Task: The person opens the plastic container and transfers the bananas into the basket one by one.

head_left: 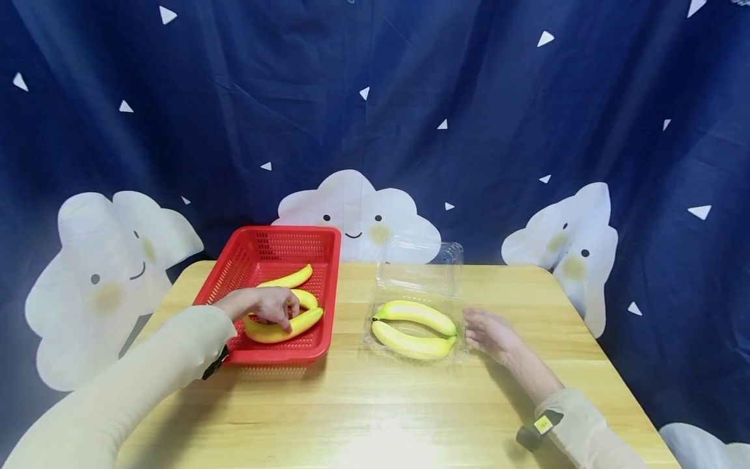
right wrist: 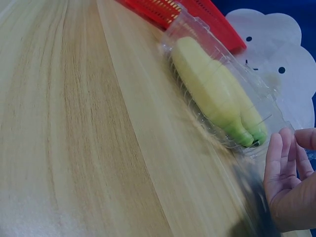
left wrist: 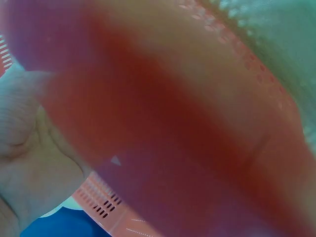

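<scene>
My left hand point(head_left: 273, 305) reaches down into the red basket point(head_left: 332, 293), its fingers bent and its thumb against the nearest banana point(head_left: 305, 320). Two more bananas lie behind that one, the middle banana point(head_left: 306, 299) partly covered by the hand. In the left wrist view the palm point(left wrist: 39, 158) shows, but the fingertips are hidden behind a red blur. A clear plastic clamshell box point(head_left: 418, 280) stands with its lid raised, holding two bananas point(right wrist: 217, 89) side by side. Beside its right end, my right hand point(head_left: 489, 334) has its fingers extended and holds nothing; whether it touches the box is unclear.
Both containers stand on a light wooden table point(head_left: 363, 404), the basket left of the box with a gap between them. Behind the table hangs a dark blue curtain point(head_left: 498, 163) with white clouds and triangles.
</scene>
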Demonstrator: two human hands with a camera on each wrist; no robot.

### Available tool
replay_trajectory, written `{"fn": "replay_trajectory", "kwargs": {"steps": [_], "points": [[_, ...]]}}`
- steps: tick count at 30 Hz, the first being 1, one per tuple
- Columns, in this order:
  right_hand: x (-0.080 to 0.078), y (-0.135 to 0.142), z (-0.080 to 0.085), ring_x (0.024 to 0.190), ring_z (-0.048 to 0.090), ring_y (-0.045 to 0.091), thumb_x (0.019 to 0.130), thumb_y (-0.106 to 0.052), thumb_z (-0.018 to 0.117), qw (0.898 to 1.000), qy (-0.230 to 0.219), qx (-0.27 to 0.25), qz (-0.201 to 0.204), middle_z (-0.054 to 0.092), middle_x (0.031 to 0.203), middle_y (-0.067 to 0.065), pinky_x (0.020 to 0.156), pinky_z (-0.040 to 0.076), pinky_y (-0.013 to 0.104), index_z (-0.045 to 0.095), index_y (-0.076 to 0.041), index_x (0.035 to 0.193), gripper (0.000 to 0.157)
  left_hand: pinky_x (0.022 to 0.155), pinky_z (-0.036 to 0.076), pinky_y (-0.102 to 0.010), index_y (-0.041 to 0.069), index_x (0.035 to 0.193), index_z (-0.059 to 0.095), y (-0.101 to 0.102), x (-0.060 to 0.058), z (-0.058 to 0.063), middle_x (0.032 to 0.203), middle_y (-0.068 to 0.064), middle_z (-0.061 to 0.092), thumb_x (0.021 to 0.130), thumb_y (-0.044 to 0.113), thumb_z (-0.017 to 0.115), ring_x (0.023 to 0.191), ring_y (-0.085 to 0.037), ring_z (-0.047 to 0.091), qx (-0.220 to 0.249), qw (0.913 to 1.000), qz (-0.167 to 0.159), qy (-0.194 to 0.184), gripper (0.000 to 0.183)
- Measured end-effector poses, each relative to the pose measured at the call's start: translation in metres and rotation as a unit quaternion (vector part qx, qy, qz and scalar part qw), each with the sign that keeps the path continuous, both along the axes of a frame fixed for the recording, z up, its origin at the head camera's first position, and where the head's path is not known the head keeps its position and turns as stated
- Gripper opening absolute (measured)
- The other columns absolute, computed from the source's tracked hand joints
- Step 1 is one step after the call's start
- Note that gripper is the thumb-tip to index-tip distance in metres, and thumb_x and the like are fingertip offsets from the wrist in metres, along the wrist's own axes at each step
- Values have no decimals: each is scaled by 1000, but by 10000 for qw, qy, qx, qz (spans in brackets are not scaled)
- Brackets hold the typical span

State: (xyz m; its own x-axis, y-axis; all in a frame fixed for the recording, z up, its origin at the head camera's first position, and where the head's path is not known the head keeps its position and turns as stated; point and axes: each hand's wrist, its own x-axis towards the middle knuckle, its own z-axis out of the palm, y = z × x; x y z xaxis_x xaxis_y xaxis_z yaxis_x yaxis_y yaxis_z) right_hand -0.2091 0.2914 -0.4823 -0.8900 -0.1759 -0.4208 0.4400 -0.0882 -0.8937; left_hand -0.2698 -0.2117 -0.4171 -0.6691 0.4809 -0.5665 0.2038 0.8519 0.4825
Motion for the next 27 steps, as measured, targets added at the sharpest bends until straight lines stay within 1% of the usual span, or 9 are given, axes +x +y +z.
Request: {"fn": "replay_trajectory", "kwargs": {"steps": [2,4,8,10,12,16,21,24,27], "points": [[1,0,-1,81,64,4,108,-18,56,10000,-9,-21,-35,65,97,-8,80,58,18,32,3,158,59,50,36,-17,7,102,65,1,1,1,71,6,55,89,11,80,53,-4,42,-44,9999,-51,78,21],[1,0,-2,81,64,4,108,-18,55,10000,-13,-38,-45,65,97,-8,80,58,18,32,3,157,58,51,38,-17,6,104,66,3,2,3,72,5,57,88,12,82,53,-4,43,-59,9999,0,135,23],[0,1,-3,81,63,4,108,-17,55,10000,-11,-63,-32,65,96,-8,80,58,18,32,4,157,58,54,41,-19,2,111,68,6,1,7,79,-1,69,89,14,83,55,-5,47,94,9992,47,382,29],[0,1,-3,81,63,4,108,-16,54,10000,-8,-90,-30,65,96,-8,80,58,18,31,4,157,58,58,44,-20,0,113,68,8,-2,10,87,-5,75,90,15,82,61,-6,53,191,9982,53,570,31],[0,2,-3,81,63,3,109,-17,54,9999,-8,-111,-20,65,97,-8,80,58,17,30,4,157,58,64,47,-21,0,114,69,10,-5,14,93,-9,77,90,15,82,69,-7,58,274,9964,-25,803,31],[0,1,-2,80,63,4,109,-17,54,9999,-49,-77,-54,65,97,-8,80,58,18,33,3,155,54,73,50,-24,0,112,70,16,-11,22,96,-11,77,90,18,81,83,-13,64,319,9924,-67,1184,30],[-1,1,-2,80,63,5,108,-17,54,9999,-58,-54,-76,65,97,-7,80,58,18,38,1,153,51,77,51,-28,3,114,72,26,-17,30,95,-9,76,91,23,80,87,-18,65,393,9843,-23,1719,32],[-1,1,-1,80,64,4,108,-17,55,9999,-58,-47,-106,65,98,-7,80,58,18,37,1,153,52,81,53,-31,4,114,72,33,-19,35,94,-8,76,91,25,79,88,-19,66,592,9775,5,2026,32],[0,1,-1,80,63,4,109,-18,54,10000,-31,-36,-56,65,99,-7,80,58,17,33,3,156,56,80,54,-32,7,112,74,40,-21,40,91,-6,75,92,26,78,85,-18,66,778,9704,-12,2287,29]]}}
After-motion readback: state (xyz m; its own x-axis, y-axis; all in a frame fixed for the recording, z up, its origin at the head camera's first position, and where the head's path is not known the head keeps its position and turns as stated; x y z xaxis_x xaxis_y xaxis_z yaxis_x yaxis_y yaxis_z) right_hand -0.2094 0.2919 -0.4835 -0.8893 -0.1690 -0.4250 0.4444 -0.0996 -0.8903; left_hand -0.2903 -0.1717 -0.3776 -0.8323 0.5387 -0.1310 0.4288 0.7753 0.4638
